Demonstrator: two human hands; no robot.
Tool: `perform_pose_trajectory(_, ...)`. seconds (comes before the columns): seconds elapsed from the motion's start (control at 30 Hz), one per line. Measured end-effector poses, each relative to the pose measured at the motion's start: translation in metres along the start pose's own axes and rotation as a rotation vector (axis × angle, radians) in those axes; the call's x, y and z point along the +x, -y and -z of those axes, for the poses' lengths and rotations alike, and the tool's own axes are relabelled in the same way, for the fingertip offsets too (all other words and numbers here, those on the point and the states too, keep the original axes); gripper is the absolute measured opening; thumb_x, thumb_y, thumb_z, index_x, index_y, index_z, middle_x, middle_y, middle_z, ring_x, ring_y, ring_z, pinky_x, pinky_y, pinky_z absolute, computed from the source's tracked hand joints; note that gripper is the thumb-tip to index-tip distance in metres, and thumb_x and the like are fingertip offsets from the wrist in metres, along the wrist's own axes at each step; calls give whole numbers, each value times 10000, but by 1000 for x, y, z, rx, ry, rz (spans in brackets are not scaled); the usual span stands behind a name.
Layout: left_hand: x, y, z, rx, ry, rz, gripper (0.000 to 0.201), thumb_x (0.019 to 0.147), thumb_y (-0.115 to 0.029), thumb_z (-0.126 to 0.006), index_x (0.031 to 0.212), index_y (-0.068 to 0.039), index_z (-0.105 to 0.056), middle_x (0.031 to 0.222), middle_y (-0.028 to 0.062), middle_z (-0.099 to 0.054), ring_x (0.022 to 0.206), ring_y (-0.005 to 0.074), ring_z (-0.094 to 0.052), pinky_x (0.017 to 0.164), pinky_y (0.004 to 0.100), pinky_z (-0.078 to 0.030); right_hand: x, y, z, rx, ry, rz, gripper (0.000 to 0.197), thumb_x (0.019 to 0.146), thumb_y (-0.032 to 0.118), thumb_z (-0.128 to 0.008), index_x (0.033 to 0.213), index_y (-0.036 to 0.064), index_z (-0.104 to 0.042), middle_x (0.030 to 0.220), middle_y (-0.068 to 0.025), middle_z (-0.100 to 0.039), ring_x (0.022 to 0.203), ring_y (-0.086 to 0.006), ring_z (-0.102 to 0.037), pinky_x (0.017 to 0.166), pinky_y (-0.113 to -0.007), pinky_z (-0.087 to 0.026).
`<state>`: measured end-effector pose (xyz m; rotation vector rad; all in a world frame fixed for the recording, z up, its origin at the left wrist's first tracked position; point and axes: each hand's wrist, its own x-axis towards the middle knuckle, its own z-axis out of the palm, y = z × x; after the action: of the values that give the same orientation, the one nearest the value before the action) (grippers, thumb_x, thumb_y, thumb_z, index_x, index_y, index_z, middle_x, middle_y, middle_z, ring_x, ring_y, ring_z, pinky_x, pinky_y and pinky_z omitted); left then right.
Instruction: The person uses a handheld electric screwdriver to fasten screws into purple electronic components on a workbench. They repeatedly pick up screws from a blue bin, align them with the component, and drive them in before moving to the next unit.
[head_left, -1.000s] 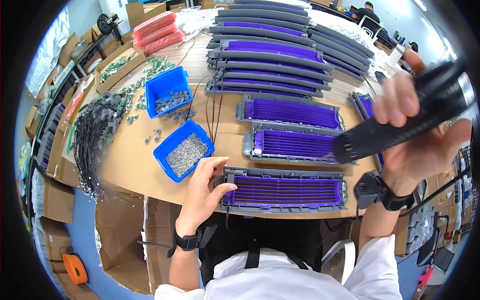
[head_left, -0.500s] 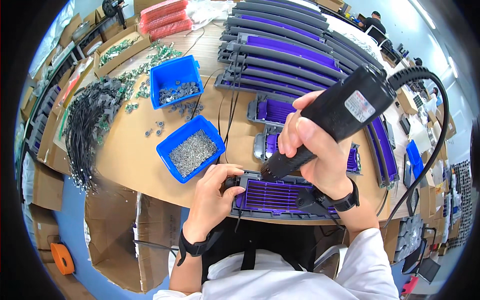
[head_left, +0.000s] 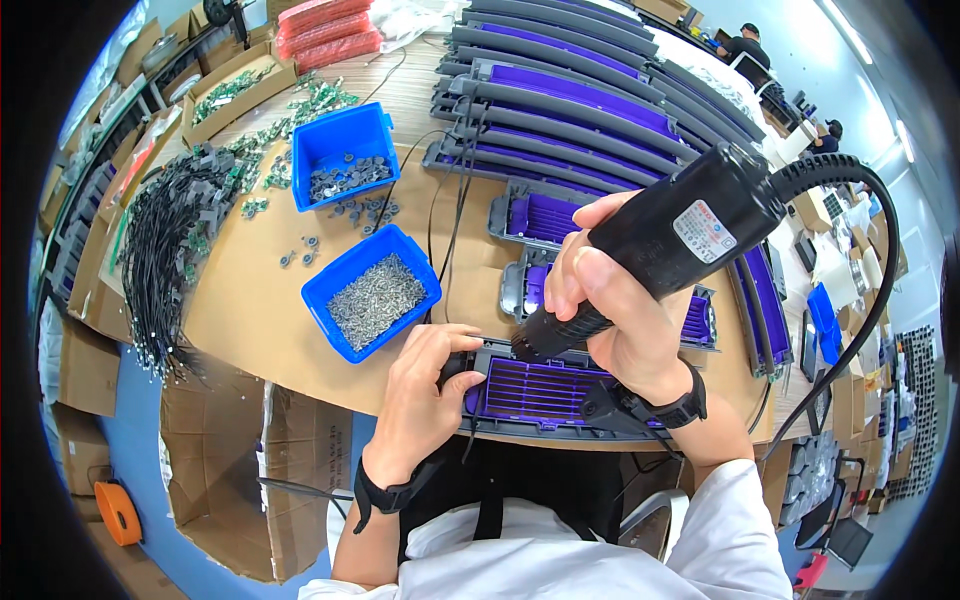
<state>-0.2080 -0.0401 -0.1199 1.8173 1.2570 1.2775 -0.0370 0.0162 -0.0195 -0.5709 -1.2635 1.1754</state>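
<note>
In my right hand (head_left: 632, 318) is a black corded electric screwdriver (head_left: 660, 235), fingers wrapped round its body. It slants down to the left, and its nose is over the upper left edge of a long grey housing with a purple slatted inner part (head_left: 540, 392). The bit and any screw under it cannot be made out. My left hand (head_left: 418, 395) grips the left end of that housing, thumb on the near side and fingers on the far side. The housing lies along the front edge of the table.
A blue bin of small screws (head_left: 375, 305) stands left of the housing, and a blue bin of grey round parts (head_left: 345, 165) is behind it. Stacked grey-purple housings (head_left: 570, 110) fill the back. Bundled black wires (head_left: 165, 255) lie at left. The screwdriver's cord (head_left: 880, 290) loops at right.
The whole view has shifted slightly. The screwdriver's body sits a little lower, its nose still at the housing's upper left edge. My left hand keeps its grip on the housing.
</note>
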Motion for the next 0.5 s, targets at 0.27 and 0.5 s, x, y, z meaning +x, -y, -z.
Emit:
perform_pose_trajectory(0.27,2,1,0,-4,2,-25,332,679,84,-730,978,11,-605,1062,146,-652,982,351,-589,814,401,-487,-2,7,-3,-191,32,-44,278,830,65,-630,1060,-26,-503,658,-96,-558,547,-178,-559,550,-328,-478)
perform_pose_trajectory(0.5,2,3,-1,-55,32,17,326,696,101,-718,986,17,-597,1065,145,-648,962,340,-602,745,380,-504,3,-2,1,-145,156,-25,259,758,-15,-655,941,13,-473,655,-87,-547,530,-176,-557,533,-315,-476)
